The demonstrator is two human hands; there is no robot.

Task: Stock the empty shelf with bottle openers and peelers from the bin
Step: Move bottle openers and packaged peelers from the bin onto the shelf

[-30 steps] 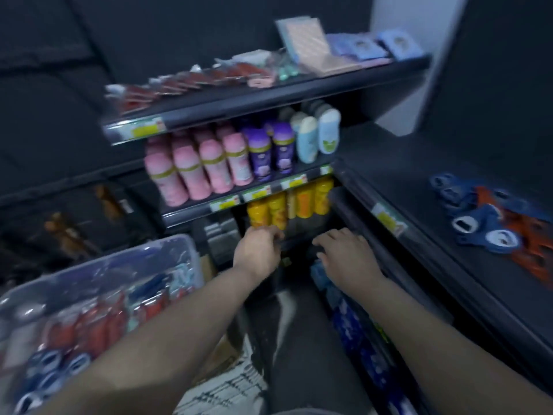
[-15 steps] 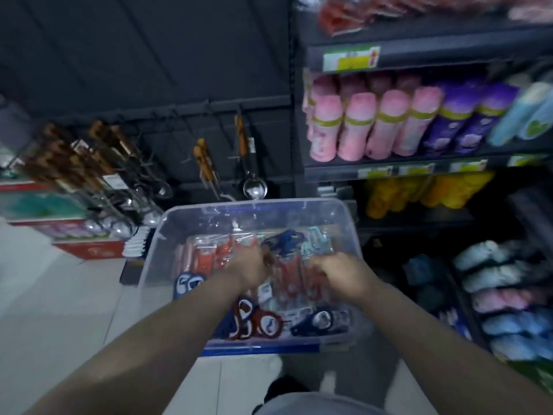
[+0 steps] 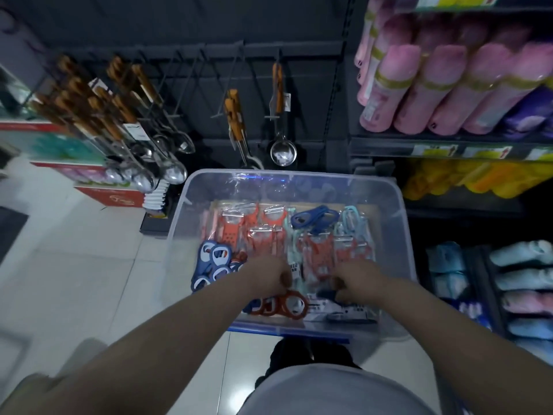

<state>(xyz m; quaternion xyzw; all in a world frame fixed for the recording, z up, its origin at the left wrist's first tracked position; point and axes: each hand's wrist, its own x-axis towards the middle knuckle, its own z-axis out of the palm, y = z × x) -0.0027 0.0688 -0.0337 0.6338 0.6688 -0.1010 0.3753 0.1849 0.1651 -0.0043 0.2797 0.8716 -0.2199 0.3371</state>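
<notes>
Left hand (image 3: 267,275) and right hand (image 3: 357,280) are down in the clear bin (image 3: 398,223), fingers curled among packed peelers (image 3: 263,235) and bottle openers (image 3: 214,262); cannot tell whether either grips one

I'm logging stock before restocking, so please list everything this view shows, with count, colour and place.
bin: one, clear plastic, on the floor, centre
peelers: many packs, mostly orange-red, some pale teal, across the bin
blue bottle openers: a cluster, bin's left side; one more at the back
red bottle opener: at least one, bin's near edge
wooden-handled spoons: many, steel, hanging on pegs, left
ladle: one, steel, hanging on a peg beyond the bin
pink packs: several, upper right shelf
yellow packs: several, shelf beneath
pale blue and pink packs: stacked, lower right
left hand: one, in the bin, grip unclear
right hand: one, in the bin, grip unclear
</notes>
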